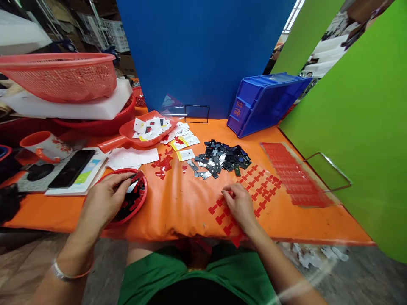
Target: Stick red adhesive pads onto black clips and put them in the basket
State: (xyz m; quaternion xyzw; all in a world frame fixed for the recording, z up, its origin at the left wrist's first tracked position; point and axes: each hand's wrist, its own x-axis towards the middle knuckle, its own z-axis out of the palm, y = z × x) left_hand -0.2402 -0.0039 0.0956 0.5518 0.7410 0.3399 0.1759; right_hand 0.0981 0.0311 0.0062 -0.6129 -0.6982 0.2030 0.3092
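My left hand [106,197] is over a red bowl [144,201] at the left, its thumb and fingers closed on a small flat dark piece [137,175] that shows some red. Similar black and red pieces [129,204] lie in the bowl below it. My right hand [240,203] rests above a clear sheet of red T-shaped stickers [264,190], fingertips pinched together; whether anything is between them is too small to see. Just beyond that hand, a heap of small black and metallic pieces [224,156] lies on the orange table cover [178,207].
A second red sticker sheet [297,176] lies right. Loose red scraps [163,164] and a red scoop [127,131] with cards sit left of the heap. A blue bin [267,101] leans at the back. A phone [72,168], mug [47,146] and red basket [60,78] stand left.
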